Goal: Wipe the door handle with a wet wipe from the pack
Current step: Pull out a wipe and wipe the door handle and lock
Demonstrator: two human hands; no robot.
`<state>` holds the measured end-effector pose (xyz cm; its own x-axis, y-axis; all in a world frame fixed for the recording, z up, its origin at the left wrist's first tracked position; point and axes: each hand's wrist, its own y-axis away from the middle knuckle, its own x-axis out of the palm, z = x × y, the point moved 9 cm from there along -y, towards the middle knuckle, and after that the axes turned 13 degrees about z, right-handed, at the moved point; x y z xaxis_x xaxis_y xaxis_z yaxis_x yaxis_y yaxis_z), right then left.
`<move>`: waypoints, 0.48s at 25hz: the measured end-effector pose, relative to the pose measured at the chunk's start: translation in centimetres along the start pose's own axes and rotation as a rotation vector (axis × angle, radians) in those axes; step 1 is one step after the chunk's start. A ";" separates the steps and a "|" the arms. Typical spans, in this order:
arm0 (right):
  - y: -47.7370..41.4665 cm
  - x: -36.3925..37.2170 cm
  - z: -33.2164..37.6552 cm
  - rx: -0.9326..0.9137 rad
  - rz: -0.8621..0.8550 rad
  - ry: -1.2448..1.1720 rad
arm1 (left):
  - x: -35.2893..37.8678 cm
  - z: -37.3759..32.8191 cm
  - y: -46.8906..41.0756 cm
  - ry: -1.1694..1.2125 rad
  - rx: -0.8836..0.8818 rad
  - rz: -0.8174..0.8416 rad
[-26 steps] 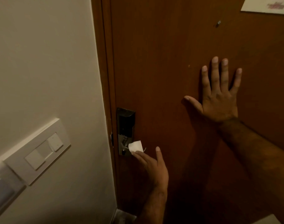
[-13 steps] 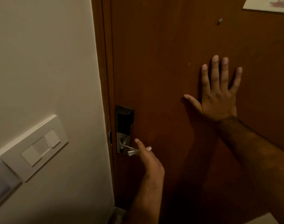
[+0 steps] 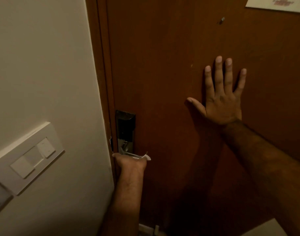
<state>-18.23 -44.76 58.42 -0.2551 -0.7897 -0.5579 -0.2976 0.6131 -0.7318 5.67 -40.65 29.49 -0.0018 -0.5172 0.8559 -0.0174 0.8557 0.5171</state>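
Observation:
A metal lever handle [image 3: 127, 152] juts out from a dark lock plate [image 3: 125, 128] at the left edge of the brown door [image 3: 163, 65]. My left hand [image 3: 130, 162] is cupped under the handle from below, pressing a white wet wipe [image 3: 146, 157] against it; only a corner of the wipe shows past my fingers. My right hand [image 3: 221, 99] lies flat on the door to the right of the lock, fingers spread, holding nothing. The wipe pack is not in view.
A cream wall [image 3: 43, 65] stands left of the door frame, with a white switch panel [image 3: 30, 159] at lower left. A white paper notice [image 3: 278, 4] hangs at the door's top right. Something pale [image 3: 265, 229] shows at the bottom right corner.
My left hand has turned and slid left under the handle, so the wipe that first faced me is now mostly hidden beneath it. My right hand has stayed flat on the door.

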 end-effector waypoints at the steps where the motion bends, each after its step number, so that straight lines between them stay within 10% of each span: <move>1: 0.0 0.0 0.0 0.001 -0.004 -0.002 | 0.1 -0.6 -0.2 -0.031 0.014 0.003; 12: 0.0 0.6 -0.3 0.023 -0.009 -0.010 | -0.3 3.2 0.1 -1.402 0.340 -0.004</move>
<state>-18.61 -45.22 58.19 -0.2428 -0.7955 -0.5552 -0.2783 0.6054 -0.7457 2.42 -40.42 29.25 -0.9599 -0.2780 0.0361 -0.2523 0.9127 0.3214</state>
